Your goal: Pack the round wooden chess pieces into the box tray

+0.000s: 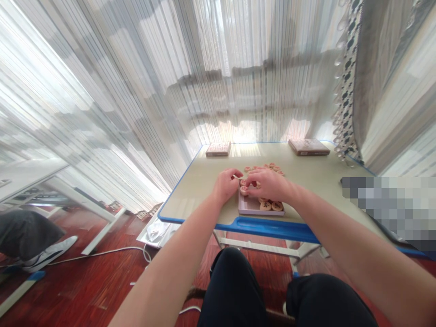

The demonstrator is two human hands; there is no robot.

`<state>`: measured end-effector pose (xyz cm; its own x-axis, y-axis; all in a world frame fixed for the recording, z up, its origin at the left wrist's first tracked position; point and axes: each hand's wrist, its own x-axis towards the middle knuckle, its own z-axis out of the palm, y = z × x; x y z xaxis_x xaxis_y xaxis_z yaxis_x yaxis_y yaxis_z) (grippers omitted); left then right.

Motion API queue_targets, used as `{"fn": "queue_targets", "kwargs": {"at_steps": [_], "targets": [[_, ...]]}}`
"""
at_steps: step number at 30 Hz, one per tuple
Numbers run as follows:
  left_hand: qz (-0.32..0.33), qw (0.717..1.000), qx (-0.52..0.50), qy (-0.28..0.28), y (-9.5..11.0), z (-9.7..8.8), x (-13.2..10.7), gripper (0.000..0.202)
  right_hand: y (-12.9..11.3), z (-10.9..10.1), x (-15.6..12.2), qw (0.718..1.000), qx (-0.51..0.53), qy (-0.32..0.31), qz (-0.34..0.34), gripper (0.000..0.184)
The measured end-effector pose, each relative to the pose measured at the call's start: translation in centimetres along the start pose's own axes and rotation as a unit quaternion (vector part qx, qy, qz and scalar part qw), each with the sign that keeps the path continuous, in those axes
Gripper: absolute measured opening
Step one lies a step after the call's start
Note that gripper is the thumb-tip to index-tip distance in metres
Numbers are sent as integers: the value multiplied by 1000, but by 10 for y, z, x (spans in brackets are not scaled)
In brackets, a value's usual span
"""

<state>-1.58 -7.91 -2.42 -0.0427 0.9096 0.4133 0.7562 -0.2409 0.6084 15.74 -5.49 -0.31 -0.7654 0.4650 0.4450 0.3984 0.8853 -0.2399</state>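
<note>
A shallow, open box (252,211) stands near the table's front edge with round wooden Chinese chess pieces (265,206) inside, several at its near right end. My left hand (225,185) is at the box's far left corner, its fingers closed on the rim there. Over the box, my right hand (269,182) is bent down, thumb and fingertips pinching a chess piece (244,190) by the left wall. My right hand hides much of the box's far part. Beyond the hands, more loose chess pieces (272,167) lie in a group on the table.
The pale table (190,190) has a blue edge and a blue front groove. Two flat boxes, one at the left (218,149) and one at the right (308,146), lie along its back. Sheer curtains (218,68) hang behind. At the far left a person's leg (27,234) shows beside another table.
</note>
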Motion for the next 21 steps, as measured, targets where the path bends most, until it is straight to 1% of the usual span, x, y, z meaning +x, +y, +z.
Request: {"fn": "queue_targets", "kwargs": {"at_steps": [4,9,14,18,19,21], "targets": [[-4,999,-34,-23,0,1,0,32,1,0,0,1000,-10,-1,-5,12],[-12,997,-60,-36,2,-1,0,32,0,0,0,1000,-17,0,2,11],[-2,997,-44,-59,5,-4,-1,31,-1,-3,0,1000,-7,-5,15,11],[-1,997,-36,-61,6,-5,-1,32,1,-4,0,1000,-7,5,14,13],[-4,998,-38,-59,6,-5,-1,31,3,-5,0,1000,-11,12,22,13],[-9,998,-42,-55,6,-4,-1,30,9,-7,1,997,-16,37,69,16]]}}
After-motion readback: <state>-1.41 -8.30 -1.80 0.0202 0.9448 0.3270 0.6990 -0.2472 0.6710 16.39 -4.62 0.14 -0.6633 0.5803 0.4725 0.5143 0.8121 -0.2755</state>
